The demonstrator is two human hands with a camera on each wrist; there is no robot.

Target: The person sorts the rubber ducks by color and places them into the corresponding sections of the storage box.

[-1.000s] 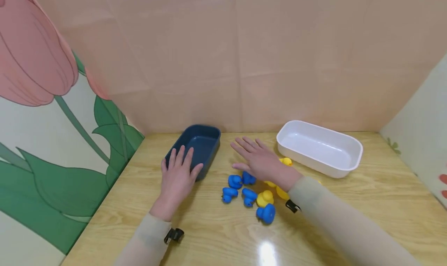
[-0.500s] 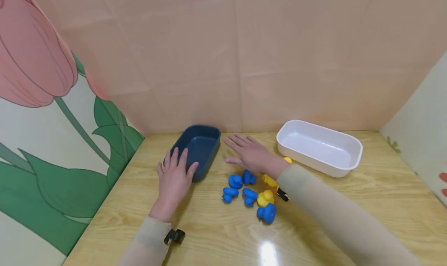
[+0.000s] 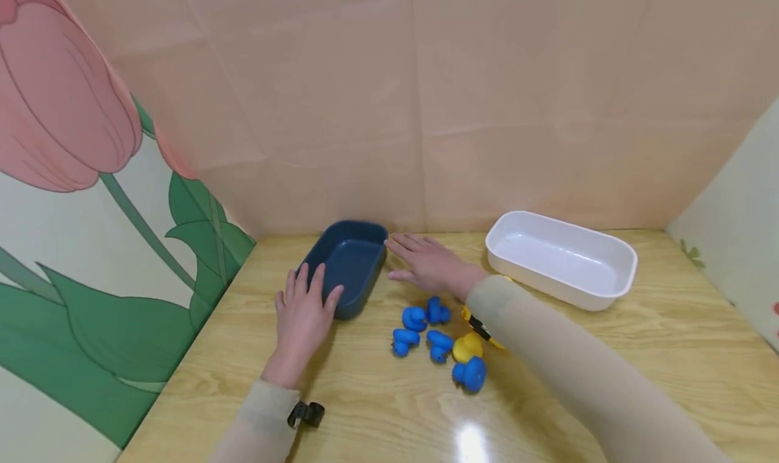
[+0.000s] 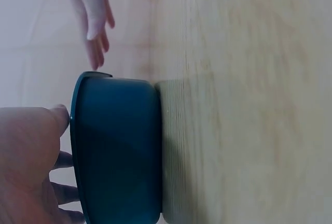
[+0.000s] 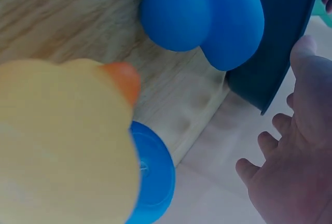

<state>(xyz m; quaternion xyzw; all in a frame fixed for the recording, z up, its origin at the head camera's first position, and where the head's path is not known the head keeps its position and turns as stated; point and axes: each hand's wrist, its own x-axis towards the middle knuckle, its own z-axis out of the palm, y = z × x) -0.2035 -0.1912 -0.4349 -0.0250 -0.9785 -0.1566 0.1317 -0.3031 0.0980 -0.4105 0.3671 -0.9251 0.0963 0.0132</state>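
My left hand [image 3: 304, 318] hovers at the near left rim of a dark blue tray [image 3: 368, 284], fingers spread and relaxed. In the left wrist view, its thumb is close to the tray's rim; contact is unclear. My right hand [image 3: 435, 265] stretches across the table, fingers fairly straight, fingertips by the tray's right rim, holding nothing. Several blue rubber ducks [image 3: 439, 345] lie in front of it, some tipped over. A yellow rubber duck [image 3: 467, 347] sits among them, and more yellow is partly hidden under the right forearm. A large yellow duck [image 5: 62, 141] fills the right wrist view's lower left.
A white tray [image 3: 562, 284] stands at the back right of the wooden table [image 3: 377, 402]. Behind the table hangs a pinkish cloth [image 3: 341, 111]. At left rises a panel with a painted tulip [image 3: 67, 98].
My right hand has moved left, from over the ducks to beside the dark blue tray. My left hand has drawn back slightly. The ducks and trays have stayed put; the head view has shifted a little.
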